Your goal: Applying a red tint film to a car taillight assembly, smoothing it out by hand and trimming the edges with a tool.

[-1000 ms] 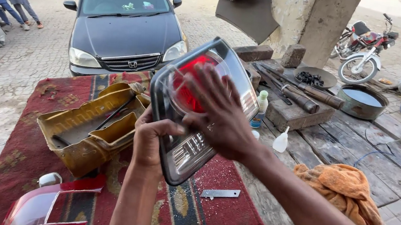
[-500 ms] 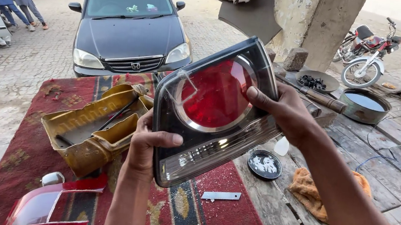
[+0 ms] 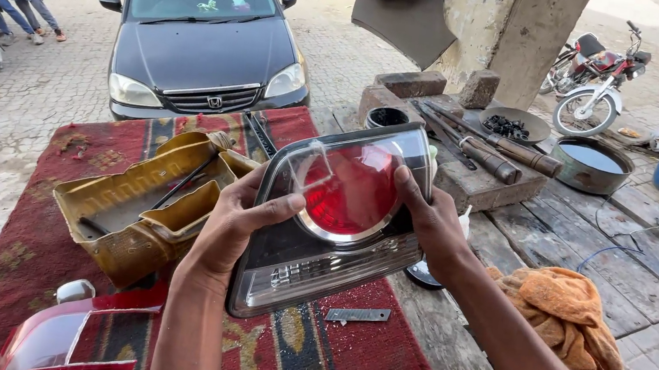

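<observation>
Both hands hold a tail lamp (image 3: pixel 337 223) up over the bench, tilted, its red round lens facing the person. The left hand (image 3: pixel 229 227) clasps its edge at nine o'clock, thumb laid across the face. The right hand (image 3: pixel 432 226) grips the edge at three o'clock, fingers curled behind. Below lies a red rug (image 3: pixel 375 364) with a small metal strip (image 3: pixel 357 315); a yellow tray (image 3: pixel 137 204) sits at nine o'clock, an orange rag (image 3: pixel 571 316) at four, a dark car (image 3: pixel 197 38) at eleven.
</observation>
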